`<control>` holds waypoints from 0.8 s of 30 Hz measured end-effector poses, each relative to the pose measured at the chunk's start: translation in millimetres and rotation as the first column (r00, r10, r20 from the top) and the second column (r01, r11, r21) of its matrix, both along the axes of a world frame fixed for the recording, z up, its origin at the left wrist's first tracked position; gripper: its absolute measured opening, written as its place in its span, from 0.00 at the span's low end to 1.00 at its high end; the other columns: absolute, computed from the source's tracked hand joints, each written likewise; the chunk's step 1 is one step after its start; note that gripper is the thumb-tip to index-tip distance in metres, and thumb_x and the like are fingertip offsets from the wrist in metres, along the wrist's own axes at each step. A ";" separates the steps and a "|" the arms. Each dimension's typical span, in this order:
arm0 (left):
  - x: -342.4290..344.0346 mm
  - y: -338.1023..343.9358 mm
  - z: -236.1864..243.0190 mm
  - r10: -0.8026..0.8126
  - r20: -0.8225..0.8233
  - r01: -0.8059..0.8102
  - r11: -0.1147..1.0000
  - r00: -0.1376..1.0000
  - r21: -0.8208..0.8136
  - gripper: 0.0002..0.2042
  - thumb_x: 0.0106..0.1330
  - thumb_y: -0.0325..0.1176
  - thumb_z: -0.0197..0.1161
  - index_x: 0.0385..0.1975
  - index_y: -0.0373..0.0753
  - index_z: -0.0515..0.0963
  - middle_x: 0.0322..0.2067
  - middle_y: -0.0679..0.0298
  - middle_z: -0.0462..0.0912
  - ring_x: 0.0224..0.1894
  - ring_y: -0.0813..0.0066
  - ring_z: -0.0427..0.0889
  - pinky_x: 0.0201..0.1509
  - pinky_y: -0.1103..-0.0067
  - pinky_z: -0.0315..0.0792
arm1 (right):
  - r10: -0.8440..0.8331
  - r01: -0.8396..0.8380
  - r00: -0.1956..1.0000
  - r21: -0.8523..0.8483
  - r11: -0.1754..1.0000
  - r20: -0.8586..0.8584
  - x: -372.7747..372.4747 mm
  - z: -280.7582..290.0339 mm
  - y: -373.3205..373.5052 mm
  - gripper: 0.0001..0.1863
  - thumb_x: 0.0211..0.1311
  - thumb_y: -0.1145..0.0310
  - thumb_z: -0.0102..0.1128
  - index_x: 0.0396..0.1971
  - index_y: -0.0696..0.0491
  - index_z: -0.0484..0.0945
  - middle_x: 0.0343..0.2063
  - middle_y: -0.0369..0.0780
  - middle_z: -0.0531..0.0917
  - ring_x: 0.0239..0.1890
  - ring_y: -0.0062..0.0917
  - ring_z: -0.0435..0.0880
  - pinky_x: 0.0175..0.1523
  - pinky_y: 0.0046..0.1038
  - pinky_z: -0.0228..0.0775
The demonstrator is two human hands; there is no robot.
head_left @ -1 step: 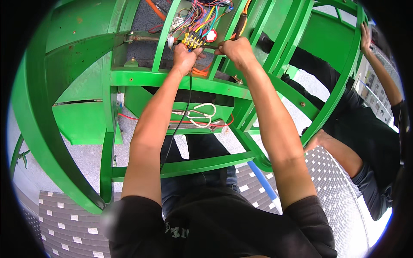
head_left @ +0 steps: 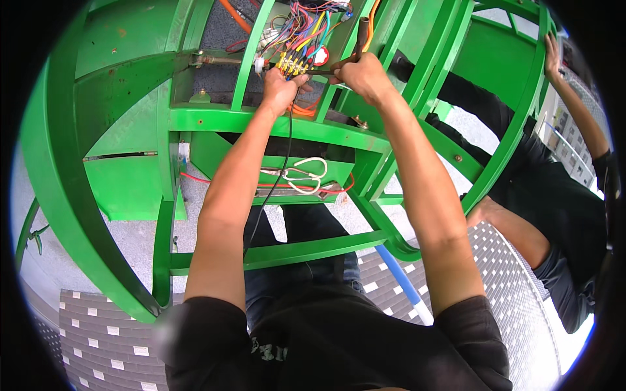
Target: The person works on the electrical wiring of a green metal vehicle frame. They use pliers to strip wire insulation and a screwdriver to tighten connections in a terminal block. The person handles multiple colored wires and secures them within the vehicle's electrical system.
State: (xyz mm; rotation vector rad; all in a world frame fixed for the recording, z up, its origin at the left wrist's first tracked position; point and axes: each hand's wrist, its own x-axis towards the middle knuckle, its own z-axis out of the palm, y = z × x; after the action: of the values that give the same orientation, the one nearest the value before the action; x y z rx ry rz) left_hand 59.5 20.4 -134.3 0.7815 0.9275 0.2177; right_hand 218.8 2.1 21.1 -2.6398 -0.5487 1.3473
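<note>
At the top middle, my left hand (head_left: 280, 92) is closed at the lower edge of a terminal block (head_left: 291, 65) with yellow-sleeved wire ends. A thin black cable (head_left: 289, 140) runs down from between its fingers; the fingertips are partly hidden. To its right, my right hand (head_left: 365, 77) wraps round a dark L-shaped tool (head_left: 362, 36). One arm of this tool sticks up past the fist, and its thin shaft points left toward the terminal block. Bundled coloured wires (head_left: 313, 29) spread above the block, beside a red-and-white round part (head_left: 319, 56).
A green metal frame (head_left: 274, 125) surrounds the wiring. Below, white-handled scissors (head_left: 306, 176) and a red wire (head_left: 345, 186) lie on a green ledge. At right, another person (head_left: 548, 208) sits with one hand on the frame. A blue-and-white pole (head_left: 401, 277) leans below.
The tool in my right hand has turned slightly, its raised end now left of the orange wires. My right fist has shifted a little; the left hand stays at the terminal block.
</note>
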 end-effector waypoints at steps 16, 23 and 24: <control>-1.5 6.2 2.3 0.371 -0.065 -0.377 0.919 0.926 -0.118 0.18 0.69 0.22 0.67 0.57 0.27 0.77 0.46 0.58 0.86 0.45 0.76 0.83 0.52 0.79 0.76 | 0.473 -0.476 0.880 0.107 0.873 0.054 -21.6 15.2 11.2 0.18 0.70 0.69 0.56 0.54 0.60 0.82 0.36 0.43 0.91 0.41 0.28 0.89 0.53 0.30 0.77; 1.4 4.8 -3.9 0.393 0.083 -0.397 0.917 0.916 0.042 0.18 0.66 0.20 0.69 0.55 0.24 0.79 0.46 0.57 0.88 0.44 0.77 0.85 0.49 0.80 0.78 | 0.475 -0.482 0.874 0.068 0.873 0.097 -20.1 -1.2 27.3 0.17 0.63 0.68 0.60 0.49 0.59 0.85 0.34 0.48 0.89 0.42 0.35 0.88 0.54 0.34 0.77; 1.6 4.7 -6.4 0.392 0.071 -0.397 0.914 0.917 0.080 0.18 0.65 0.21 0.70 0.54 0.26 0.80 0.44 0.58 0.88 0.42 0.78 0.85 0.47 0.80 0.78 | 0.505 -0.508 0.859 0.012 0.861 0.086 -16.5 -0.9 29.9 0.18 0.67 0.68 0.60 0.54 0.59 0.83 0.35 0.42 0.91 0.43 0.25 0.90 0.55 0.28 0.76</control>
State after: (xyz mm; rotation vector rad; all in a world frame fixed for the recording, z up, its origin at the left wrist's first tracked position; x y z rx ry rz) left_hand 61.2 25.1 -140.7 0.6634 1.0248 0.6378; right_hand 202.3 32.0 20.2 -2.6305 -1.3448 1.3250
